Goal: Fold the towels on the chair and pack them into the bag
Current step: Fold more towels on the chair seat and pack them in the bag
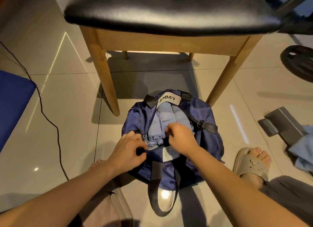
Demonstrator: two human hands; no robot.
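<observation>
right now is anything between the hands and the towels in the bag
Nothing visible. The bag gapes open with the towels exposed. The right hand is over them and the left hand grips the bag's near edge. A black strap skirts the opening's right side.

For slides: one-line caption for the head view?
Left hand grips the open navy bag, right hand over the folded blue towels inside, chair behind.
</observation>
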